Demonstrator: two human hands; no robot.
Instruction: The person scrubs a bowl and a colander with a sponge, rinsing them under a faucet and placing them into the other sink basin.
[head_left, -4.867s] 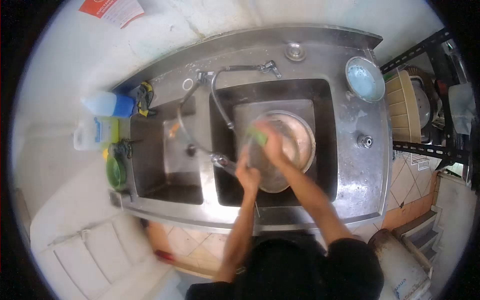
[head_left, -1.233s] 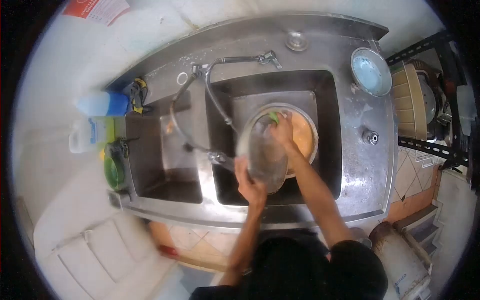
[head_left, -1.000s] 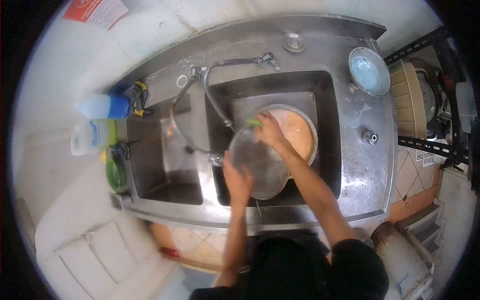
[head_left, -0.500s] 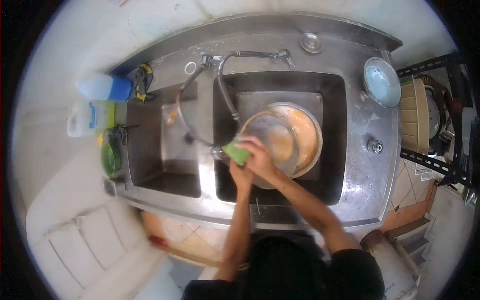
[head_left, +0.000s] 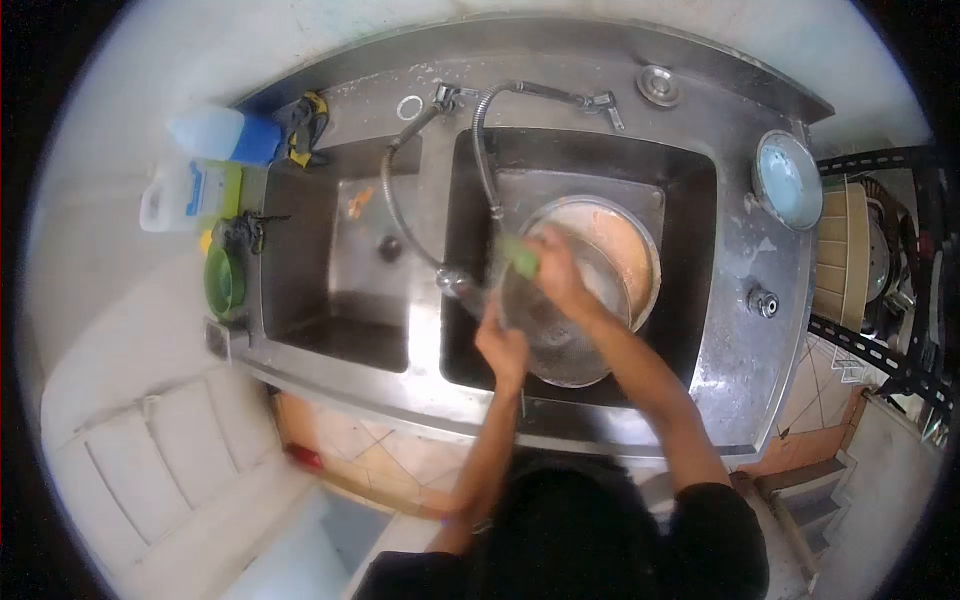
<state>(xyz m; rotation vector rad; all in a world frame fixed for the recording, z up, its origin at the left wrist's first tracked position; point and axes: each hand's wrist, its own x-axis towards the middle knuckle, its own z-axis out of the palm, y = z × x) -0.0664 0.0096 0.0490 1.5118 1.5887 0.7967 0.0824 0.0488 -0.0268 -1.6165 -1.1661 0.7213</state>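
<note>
In my right hand [head_left: 560, 272] is a green scouring pad [head_left: 518, 256], pressed to the upper left part of a round metal pan [head_left: 572, 352]. The pad and fingers are blurred by motion. My left hand [head_left: 502, 348] grips this pan by its left rim, thumb pointing up. The pan leans in the right sink basin [head_left: 690, 250], over a wider round metal basin [head_left: 645, 265] with orange residue inside. Part of the wider basin is hidden behind the pan and my right hand.
Two hose taps [head_left: 480, 150] arch over the sink; one sprayer head [head_left: 455, 282] hangs at the divider. Detergent jugs [head_left: 225, 135] and a green bowl [head_left: 224, 282] stand left. A pale blue bowl [head_left: 788, 180] sits right, beside a black rack [head_left: 880, 350].
My right hand has moved up and right across the pan with the scouring pad, away from my left hand. The pan's face is tilted more toward me, and the camera view has shifted.
</note>
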